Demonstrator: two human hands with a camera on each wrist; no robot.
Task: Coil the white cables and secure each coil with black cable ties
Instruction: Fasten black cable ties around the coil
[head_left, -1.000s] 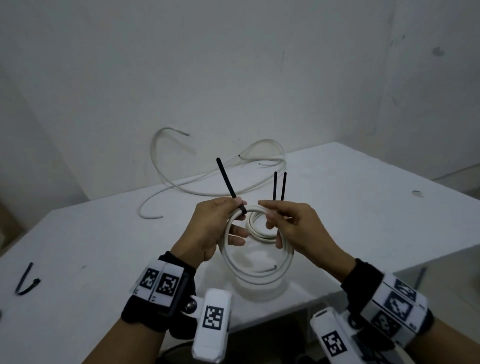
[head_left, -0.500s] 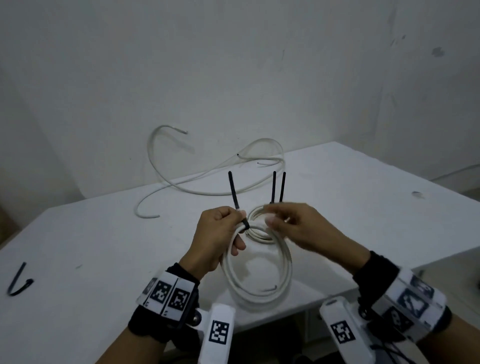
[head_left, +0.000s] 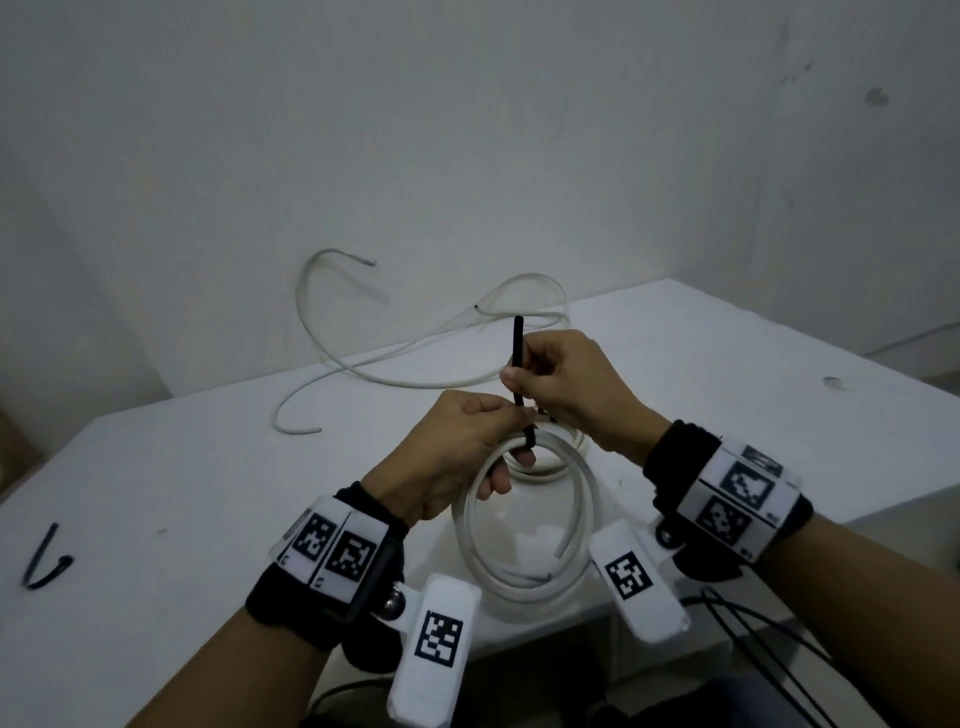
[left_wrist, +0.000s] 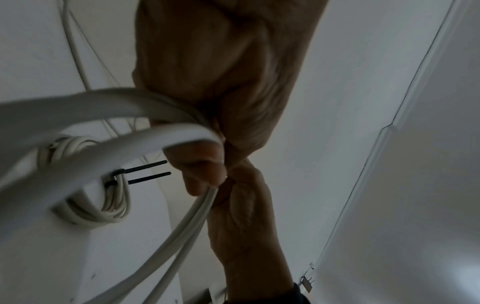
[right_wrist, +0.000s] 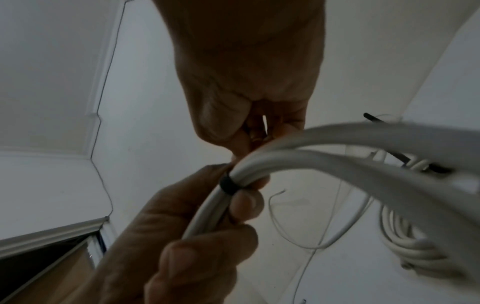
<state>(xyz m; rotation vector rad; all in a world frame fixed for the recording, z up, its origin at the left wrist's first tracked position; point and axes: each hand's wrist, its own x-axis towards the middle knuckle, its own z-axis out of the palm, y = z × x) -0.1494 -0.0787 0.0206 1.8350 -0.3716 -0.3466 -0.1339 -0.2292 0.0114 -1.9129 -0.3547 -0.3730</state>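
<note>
A white cable coil (head_left: 524, 590) hangs over the table's front edge, gripped at its top by my left hand (head_left: 511, 434). A black cable tie (head_left: 518, 358) is looped round the coil there. Its tail stands upright, pinched by my right hand (head_left: 514, 382) just above the left. In the right wrist view the tie's band (right_wrist: 230, 186) wraps the coil's strands (right_wrist: 337, 162) beside my left hand's fingertips (right_wrist: 246, 202). In the left wrist view my left hand's fingers (left_wrist: 202, 170) curl round the coil (left_wrist: 103, 102).
A smaller finished coil (head_left: 550, 470) lies on the white table (head_left: 208, 493) behind my hands, with two black ties (left_wrist: 148, 166) on it. A loose white cable (head_left: 415, 364) sprawls at the back by the wall. A spare black tie (head_left: 47, 566) lies far left.
My right hand left the coil's right side and took the tie's tail, now held upright above my left hand. Both hands moved up and away from me.
</note>
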